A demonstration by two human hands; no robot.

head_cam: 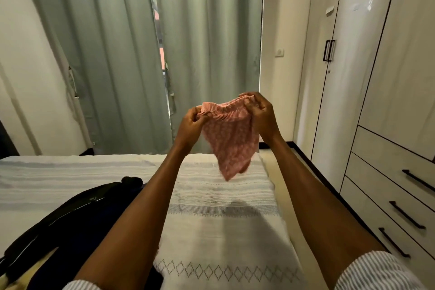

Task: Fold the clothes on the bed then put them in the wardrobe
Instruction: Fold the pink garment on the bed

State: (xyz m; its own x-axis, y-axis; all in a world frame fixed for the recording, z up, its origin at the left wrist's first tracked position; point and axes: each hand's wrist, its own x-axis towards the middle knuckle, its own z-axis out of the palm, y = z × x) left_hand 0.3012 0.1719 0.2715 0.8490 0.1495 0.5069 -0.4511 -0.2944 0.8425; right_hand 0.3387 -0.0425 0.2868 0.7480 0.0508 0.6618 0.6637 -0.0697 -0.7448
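Note:
A small pink garment with white dots [231, 141] hangs in the air above the bed [223, 219]. My left hand [191, 126] pinches the left end of its gathered waistband. My right hand [260, 114] pinches the right end, slightly higher. The fabric droops to a point below my hands. Dark clothes [77, 216] lie in a heap on the left of the bed. The white wardrobe [367, 82] stands along the right wall with its doors closed.
Grey curtains [113, 59] hang behind the bed, parted a little in the middle. Drawers with black handles [407, 214] fill the wardrobe's lower right. A narrow strip of floor [280, 172] runs between bed and wardrobe.

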